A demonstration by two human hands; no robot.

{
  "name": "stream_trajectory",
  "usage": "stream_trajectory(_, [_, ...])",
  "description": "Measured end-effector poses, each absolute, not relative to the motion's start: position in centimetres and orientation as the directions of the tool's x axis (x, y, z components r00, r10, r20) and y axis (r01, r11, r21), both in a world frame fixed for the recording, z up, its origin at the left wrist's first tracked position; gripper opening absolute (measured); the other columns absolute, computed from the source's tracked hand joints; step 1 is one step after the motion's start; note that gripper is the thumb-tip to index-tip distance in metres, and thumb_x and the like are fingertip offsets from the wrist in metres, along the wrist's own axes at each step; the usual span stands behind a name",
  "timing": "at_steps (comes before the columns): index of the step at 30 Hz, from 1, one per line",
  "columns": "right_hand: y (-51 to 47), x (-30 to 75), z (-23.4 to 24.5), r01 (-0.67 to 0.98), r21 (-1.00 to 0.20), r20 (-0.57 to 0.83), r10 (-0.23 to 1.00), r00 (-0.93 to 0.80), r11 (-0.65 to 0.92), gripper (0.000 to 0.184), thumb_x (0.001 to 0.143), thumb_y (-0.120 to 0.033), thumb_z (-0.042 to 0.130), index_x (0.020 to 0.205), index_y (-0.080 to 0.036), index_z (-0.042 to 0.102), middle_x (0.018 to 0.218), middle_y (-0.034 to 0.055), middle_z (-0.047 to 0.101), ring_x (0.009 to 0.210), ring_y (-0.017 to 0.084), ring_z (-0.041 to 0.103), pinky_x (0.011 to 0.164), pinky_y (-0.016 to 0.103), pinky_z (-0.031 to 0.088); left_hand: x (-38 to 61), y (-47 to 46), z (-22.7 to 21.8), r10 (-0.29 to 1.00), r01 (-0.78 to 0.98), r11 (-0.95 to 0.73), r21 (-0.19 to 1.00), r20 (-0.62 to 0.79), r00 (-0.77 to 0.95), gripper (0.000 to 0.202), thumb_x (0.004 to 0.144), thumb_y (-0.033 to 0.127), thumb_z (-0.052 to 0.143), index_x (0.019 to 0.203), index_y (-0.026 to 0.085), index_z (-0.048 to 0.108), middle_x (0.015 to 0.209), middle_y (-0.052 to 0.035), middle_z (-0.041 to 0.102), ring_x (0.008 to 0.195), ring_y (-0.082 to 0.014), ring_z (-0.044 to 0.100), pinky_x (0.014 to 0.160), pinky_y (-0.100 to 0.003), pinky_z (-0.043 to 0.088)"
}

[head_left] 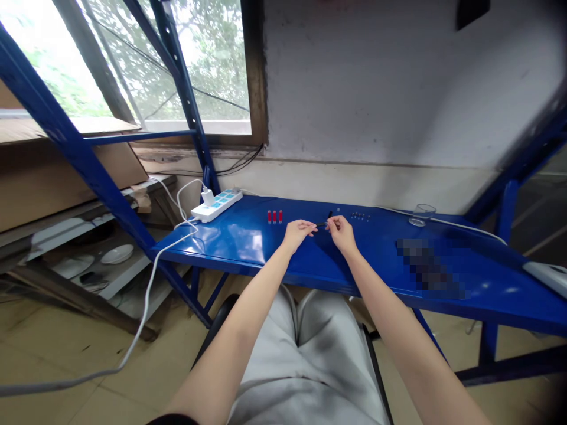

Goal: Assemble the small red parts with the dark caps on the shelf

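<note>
My left hand [298,234] pinches one end of a small, thin black stick-like piece [321,225] just above the blue table. At its other end are the closed fingertips of my right hand [341,232]; a small pale tip shows there, too small to name. Behind the fingers lies another short black piece [330,215]. Three red cylinders with light ends [274,216] are lined up left of my hands. Several tiny dark-and-silver parts [360,216] sit in a row to the right, and a tiny pale bit [338,209] lies near the back.
A white power strip [217,205] with a plugged-in cable occupies the back left of the blue table [239,251]. Toward the right are a clear glass [422,216], a pixelated dark object [427,265] and a white device [549,276]. Blue frame posts flank the table.
</note>
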State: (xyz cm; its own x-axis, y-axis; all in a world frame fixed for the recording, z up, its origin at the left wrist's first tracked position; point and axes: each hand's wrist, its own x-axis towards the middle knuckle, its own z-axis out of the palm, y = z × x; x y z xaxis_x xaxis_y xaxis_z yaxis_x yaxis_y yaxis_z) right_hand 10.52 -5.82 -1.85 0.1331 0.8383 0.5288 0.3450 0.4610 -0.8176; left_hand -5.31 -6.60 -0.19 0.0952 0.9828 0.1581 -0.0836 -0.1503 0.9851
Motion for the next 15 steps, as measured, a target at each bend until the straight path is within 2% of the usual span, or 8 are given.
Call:
stream_trajectory(9, [-5.99,10.42,-1.86,0.379,-0.786,0.567,0.813,0.131,0.488,0.027,0.079,-0.045,0.047,0.080,-0.019,0.052,0.063,0.0018,0.058,0.058,0.014,0.053,0.062,0.029,0.042,-5.07,-6.53,-0.41,0.969,-0.169,-0.198,0.965,0.219,0.112,0.024,0.060,0.025,0.074,0.073,0.008,0.063,0.067,-0.0085,0.068,0.054,-0.0101,0.058,0.064,-0.027,0.048])
stream_trajectory(15, [-6.15,10.25,-1.93,0.385,-0.787,0.560,0.820,0.115,0.483,0.026,0.079,-0.044,0.047,0.077,-0.018,0.052,0.062,0.0014,0.057,0.055,0.013,0.051,0.059,0.027,0.041,-4.93,-6.34,-0.67,0.965,-0.158,-0.222,0.962,0.240,0.106,0.025,0.059,0.027,0.075,0.073,0.009,0.063,0.066,-0.0080,0.068,0.054,-0.0102,0.058,0.065,-0.028,0.049])
